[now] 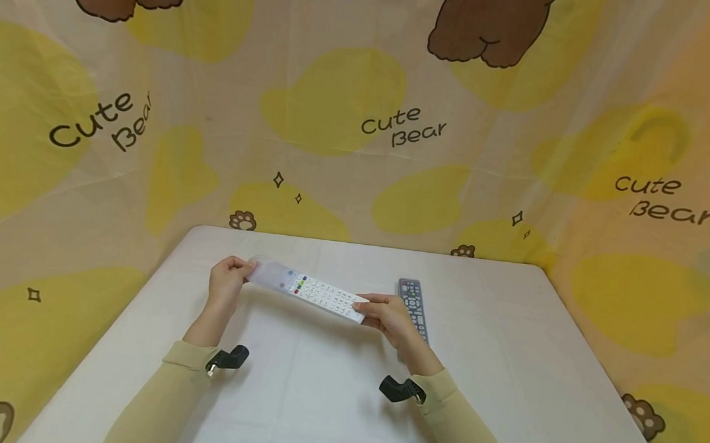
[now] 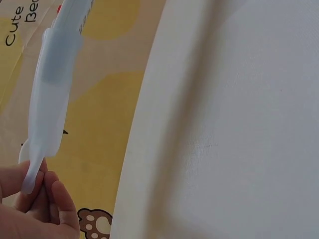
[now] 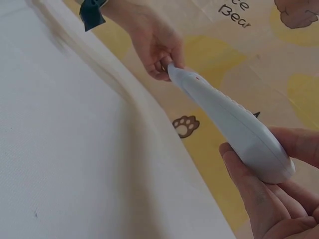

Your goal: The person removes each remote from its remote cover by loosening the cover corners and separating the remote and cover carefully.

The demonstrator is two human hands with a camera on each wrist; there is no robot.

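Above the white tabletop (image 1: pixel 563 363), your left hand (image 1: pixel 226 280) is pinching a translucent plastic sleeve (image 1: pixel 271 274) while your right hand (image 1: pixel 391 317) is clamping a white oblong remote (image 1: pixel 326 298), likely keeping both aligned.

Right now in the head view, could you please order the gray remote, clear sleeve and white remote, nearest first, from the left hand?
1. Clear sleeve: left side, held.
2. White remote: middle, partly sleeved.
3. Gray remote: farther right.

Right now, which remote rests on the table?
The dark grey remote, partly hidden by the right hand. The white remote is held above the table: right hand gripping one end, left hand pinching its translucent sleeve.
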